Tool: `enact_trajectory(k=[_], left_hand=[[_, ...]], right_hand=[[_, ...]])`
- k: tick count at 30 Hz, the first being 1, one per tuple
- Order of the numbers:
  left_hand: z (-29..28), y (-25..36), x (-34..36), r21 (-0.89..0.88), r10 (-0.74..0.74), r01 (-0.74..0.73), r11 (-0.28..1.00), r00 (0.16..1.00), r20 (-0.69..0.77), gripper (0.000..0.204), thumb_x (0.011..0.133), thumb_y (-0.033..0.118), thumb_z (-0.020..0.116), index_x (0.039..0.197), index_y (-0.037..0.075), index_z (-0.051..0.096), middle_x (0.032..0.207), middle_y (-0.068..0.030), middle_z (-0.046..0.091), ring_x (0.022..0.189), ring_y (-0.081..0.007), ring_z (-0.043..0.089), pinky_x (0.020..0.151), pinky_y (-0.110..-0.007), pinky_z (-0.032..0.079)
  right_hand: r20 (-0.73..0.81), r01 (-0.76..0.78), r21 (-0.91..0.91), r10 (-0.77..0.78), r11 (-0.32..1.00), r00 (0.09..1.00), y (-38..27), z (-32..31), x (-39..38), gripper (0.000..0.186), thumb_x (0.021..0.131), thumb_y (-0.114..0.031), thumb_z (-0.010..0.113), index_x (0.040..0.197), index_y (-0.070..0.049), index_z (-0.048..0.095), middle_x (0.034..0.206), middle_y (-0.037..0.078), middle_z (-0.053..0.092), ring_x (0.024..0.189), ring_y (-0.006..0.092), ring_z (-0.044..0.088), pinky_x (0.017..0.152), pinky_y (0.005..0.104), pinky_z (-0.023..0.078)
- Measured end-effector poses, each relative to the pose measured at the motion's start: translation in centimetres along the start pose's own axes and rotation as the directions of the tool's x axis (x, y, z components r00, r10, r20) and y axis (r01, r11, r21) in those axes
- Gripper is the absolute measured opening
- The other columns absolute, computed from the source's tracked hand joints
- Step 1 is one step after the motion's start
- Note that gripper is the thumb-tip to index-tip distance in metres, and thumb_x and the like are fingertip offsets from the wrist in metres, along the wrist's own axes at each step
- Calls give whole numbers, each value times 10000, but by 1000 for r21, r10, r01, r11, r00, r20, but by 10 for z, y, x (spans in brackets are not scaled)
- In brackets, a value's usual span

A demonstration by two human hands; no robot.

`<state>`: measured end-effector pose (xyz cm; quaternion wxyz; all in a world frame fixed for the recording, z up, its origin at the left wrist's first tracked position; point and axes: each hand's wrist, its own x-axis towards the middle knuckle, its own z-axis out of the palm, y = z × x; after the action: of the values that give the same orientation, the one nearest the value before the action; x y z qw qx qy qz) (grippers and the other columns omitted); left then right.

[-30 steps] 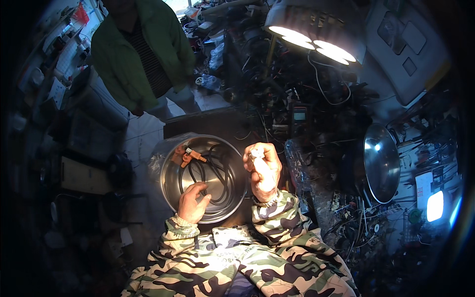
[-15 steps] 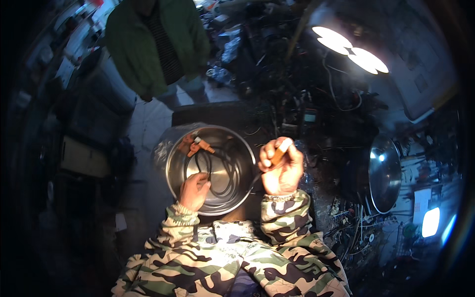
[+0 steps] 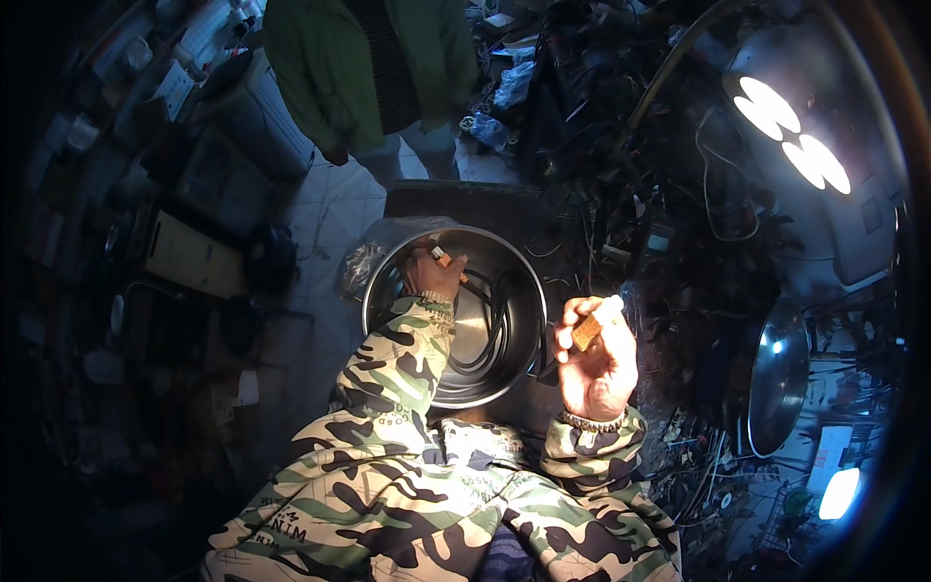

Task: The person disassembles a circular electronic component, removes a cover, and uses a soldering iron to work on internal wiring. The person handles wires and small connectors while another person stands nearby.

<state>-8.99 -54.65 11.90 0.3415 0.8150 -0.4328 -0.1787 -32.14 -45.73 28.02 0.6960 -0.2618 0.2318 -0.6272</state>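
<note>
The largest thing is the deep, round metal pot, which stands upright in the middle of the frame. It looks stiff and fairly light for its width, with smooth walls that would probably feel slippery; its rolled rim seems the surest place to hold it, best taken on two opposite sides.

Inside lies the black cable, looped along the right part of the pot and its floor. It should be springy yet pliable, its loops apt to shift or snag if one strand is tugged, so the whole bundle is better gathered together. A dark strip shows between the rim and the right wrist; whether it is cable or part of the pot cannot be told.

The right hand, just right of the pot, has its palm turned up and its fingers bent around an orange-brown block with a bright, pale tip. The left hand reaches into the upper left of the pot, seemingly grasping an orange plug, though its fingertips are hidden.

Both small pieces look hard and light. Each is best gripped by its solid body, sparing the tip and the joint with the cord.
</note>
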Motion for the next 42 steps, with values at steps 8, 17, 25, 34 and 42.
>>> enact_trajectory(k=[8, 17, 25, 34, 42], left_hand=[[15, -17, -11, -120, 42, -60, 991, 988, -148, 498, 691, 106, 784, 1167, 62, 643, 1180, -240, 636, 1097, -435, 620, 926, -490, 507], [-53, 78, -45, -760, 451, -94, 643, 849, 276, 410, 880, 98, 783, 1231, -23, 610, 1015, -51, 698, 887, -121, 665, 757, -243, 540], [-75, 163, -66, -736, 561, 569, 368, 495, 663, 311, 943, 213, 731, 1093, -11, 576, 784, -57, 651, 613, -96, 620, 542, -177, 457], [-58, 172, -74, -681, 630, 654, 328, 386, 674, 392, 968, 271, 705, 1185, -16, 549, 909, -46, 635, 653, -66, 584, 532, -154, 414], [-35, 149, -66, -676, 638, 650, 346, 366, 678, 321, 993, 280, 669, 1093, -25, 645, 860, -21, 661, 679, -36, 559, 599, -176, 456]], right_hand=[[66, 86, -266, -70, 960, 995, 6, -6, 13, 313, 1034, -224, 579, 1272, -23, 550, 948, 160, 667, 655, 176, 629, 575, 268, 515], [-15, -32, -227, 29, 973, 999, 10, -12, 25, 401, 1032, -190, 554, 1338, 48, 451, 995, 142, 648, 675, 137, 617, 549, 234, 465], [-115, 28, -292, -65, 956, 991, -9, 7, 25, 239, 1014, -152, 600, 1127, 58, 607, 805, 81, 662, 554, 111, 578, 496, 219, 460], [-275, -2, -461, -141, 888, 951, -14, 0, 21, 242, 1002, -195, 638, 1028, 45, 630, 722, 63, 625, 487, 111, 539, 422, 222, 416], [-279, -12, -634, -215, 773, 936, -15, 6, 10, 234, 990, -182, 652, 1082, 33, 642, 701, 29, 608, 457, 80, 506, 402, 210, 384]])
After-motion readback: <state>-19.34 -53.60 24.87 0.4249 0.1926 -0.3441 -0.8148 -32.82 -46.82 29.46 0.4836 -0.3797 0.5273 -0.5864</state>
